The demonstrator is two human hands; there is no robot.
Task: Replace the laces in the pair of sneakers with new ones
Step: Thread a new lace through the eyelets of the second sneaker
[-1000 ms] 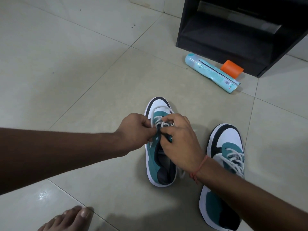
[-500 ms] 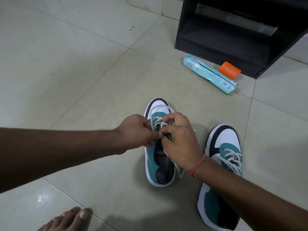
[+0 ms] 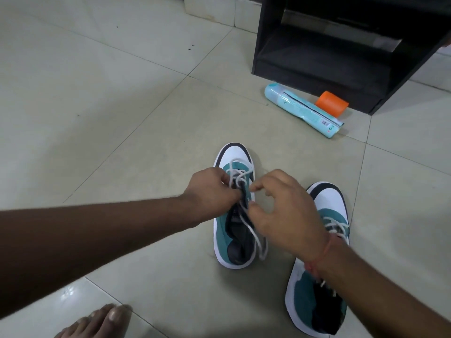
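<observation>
Two teal, white and black sneakers stand on the tiled floor. The left sneaker (image 3: pixel 225 240) lies between my hands, its white lace (image 3: pixel 253 234) partly loosened and trailing over its right side. My left hand (image 3: pixel 211 191) pinches the lace at the upper eyelets. My right hand (image 3: pixel 285 211) sits just right of the tongue, with thumb and forefinger curled around a strand of the same lace. The right sneaker (image 3: pixel 327 198), still laced in white, lies partly under my right forearm.
A light blue packaged tube (image 3: pixel 302 111) and an orange cylinder (image 3: pixel 332 103) lie on the floor beyond the shoes, in front of a black open cabinet (image 3: pixel 329 52). My bare foot (image 3: pixel 97 323) shows at the bottom left.
My right hand has pulled away to the right from the left hand, drawing lace out; a loose loop now hangs beside the left sneaker.
</observation>
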